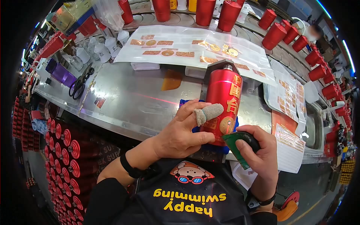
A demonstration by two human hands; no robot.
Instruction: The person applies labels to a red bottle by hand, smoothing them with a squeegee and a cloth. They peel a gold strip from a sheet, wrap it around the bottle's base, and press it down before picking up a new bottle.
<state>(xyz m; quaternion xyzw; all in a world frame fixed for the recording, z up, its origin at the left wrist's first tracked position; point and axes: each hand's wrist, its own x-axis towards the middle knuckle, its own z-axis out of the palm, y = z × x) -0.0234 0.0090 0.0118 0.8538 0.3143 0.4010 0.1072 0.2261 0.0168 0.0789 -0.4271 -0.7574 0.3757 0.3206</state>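
A red metallic bottle (pixel 217 93) with gold characters and a round gold emblem lies on its side in front of me, its silver neck pointing away. Blue cloth (pixel 195 129) shows beneath and beside it. My left hand (pixel 183 131) holds the bottle from the left, fingers bent over its lower part; one finger wears a knitted finger cover (pixel 209 114). In my right hand (pixel 258 148), closed around its dark grip, is a green scraper (pixel 236 149). The scraper's edge is at the bottle's lower right, close to the emblem; whether it touches cannot be made out.
White sheets of gold decals (pixel 165 47) lie beyond the bottle, more sheets (pixel 287 97) to the right. Black scissors (pixel 80 83) and a purple bottle (pixel 62 73) lie at left. Red bottles (pixel 204 13) stand on a conveyor behind; stacked red bottles (pixel 71 150) sit lower left. A sink (pixel 317 129) is at right.
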